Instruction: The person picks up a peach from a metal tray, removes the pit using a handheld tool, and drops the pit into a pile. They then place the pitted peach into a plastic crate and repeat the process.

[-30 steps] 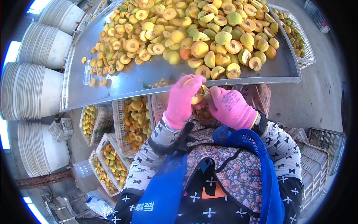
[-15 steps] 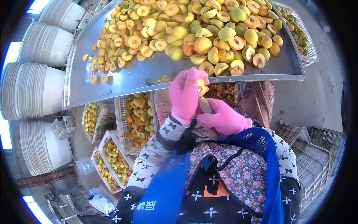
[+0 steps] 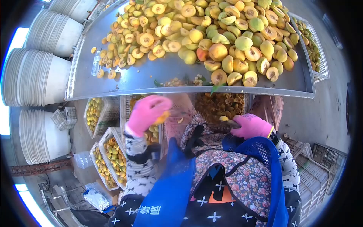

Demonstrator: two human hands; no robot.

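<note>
My left hand point(image 3: 148, 113), in a pink glove, is closed around a yellow-orange peach half point(image 3: 162, 118). It is slightly blurred, above a white crate of cut peaches point(image 3: 152, 135) on the left side of my lap. Over on the right, my right hand point(image 3: 252, 126), gloved in pink too, is wrapped round a small pitting tool point(image 3: 235, 124), mostly hidden in the fist. By the tool's tip shows a yellow bit of peach point(image 3: 224, 118), over a crate of brownish scraps point(image 3: 217, 108).
A metal table point(image 3: 132, 82) ahead carries a heap of halved peaches point(image 3: 181, 36) and a plastic bottle point(image 3: 95, 63). Stacked white tubs point(image 3: 56, 79) line the left. More peach crates point(image 3: 113, 160) stand lower left; stacked crates point(image 3: 312, 178) are at right.
My hands, together at the table edge before, have parted. The left moved left and down with the peach half; the right moved right with the tool. The view shifted slightly.
</note>
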